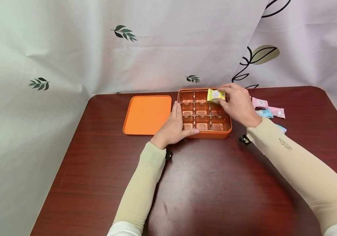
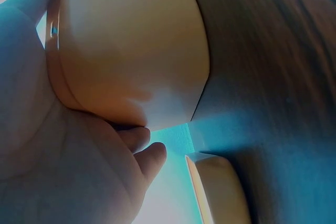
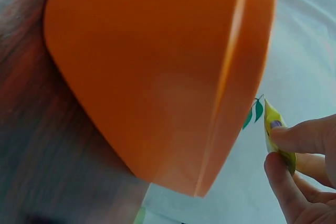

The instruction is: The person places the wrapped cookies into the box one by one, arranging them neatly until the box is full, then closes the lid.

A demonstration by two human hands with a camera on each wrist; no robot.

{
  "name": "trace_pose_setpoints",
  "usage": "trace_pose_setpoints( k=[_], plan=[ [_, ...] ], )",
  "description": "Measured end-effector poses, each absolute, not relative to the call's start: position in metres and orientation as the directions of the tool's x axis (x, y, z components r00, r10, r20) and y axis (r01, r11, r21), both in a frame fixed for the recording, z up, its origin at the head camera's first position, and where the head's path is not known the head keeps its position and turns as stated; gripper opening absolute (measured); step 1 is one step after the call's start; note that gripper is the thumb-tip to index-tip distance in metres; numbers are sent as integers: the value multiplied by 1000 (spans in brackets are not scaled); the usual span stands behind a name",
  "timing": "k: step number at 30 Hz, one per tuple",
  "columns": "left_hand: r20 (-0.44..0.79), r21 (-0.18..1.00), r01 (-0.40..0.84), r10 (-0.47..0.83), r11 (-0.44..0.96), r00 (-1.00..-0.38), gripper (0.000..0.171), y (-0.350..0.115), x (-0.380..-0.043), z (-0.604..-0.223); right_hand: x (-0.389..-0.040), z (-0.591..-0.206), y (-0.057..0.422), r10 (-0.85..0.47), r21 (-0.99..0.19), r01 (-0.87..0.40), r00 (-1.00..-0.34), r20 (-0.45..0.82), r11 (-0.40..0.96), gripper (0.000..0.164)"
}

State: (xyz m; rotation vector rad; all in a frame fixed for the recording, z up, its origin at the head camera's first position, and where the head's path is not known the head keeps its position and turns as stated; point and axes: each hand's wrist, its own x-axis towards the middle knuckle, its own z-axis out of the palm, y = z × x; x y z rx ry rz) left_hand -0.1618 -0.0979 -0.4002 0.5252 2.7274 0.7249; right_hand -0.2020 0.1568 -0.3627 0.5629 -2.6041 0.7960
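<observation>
An orange box (image 1: 212, 134) holds a brown plastic insert (image 1: 202, 118) with several square compartments. Against its left wall and front corner lies my left hand (image 1: 172, 130), fingers straight along the side and thumb over the front rim. The left wrist view shows this left hand (image 2: 63, 150) at the corner of the box (image 2: 131, 45). Above the back right compartment, my right hand (image 1: 238, 104) pinches a yellow wrapped candy (image 1: 214, 94) between thumb and fingers. In the right wrist view the candy (image 3: 272, 116) shows edge-on, past the box's rim.
A flat orange lid (image 1: 147, 114) lies on the dark red table (image 1: 215, 183), left of the box. To the right are pink wrapped candies (image 1: 259, 103) and blue wrapped candies (image 1: 265, 113), partly behind my right arm. A patterned white curtain (image 1: 156, 59) hangs behind the table.
</observation>
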Motion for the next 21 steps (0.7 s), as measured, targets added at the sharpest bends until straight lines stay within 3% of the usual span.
trace_pose_setpoints(
  k=[21],
  plan=[
    [-174,512,262,398,818,-901,123,-97,-162,-398,-221,-358,139,-295,-482,-411,-907,300,774,33]
  ],
)
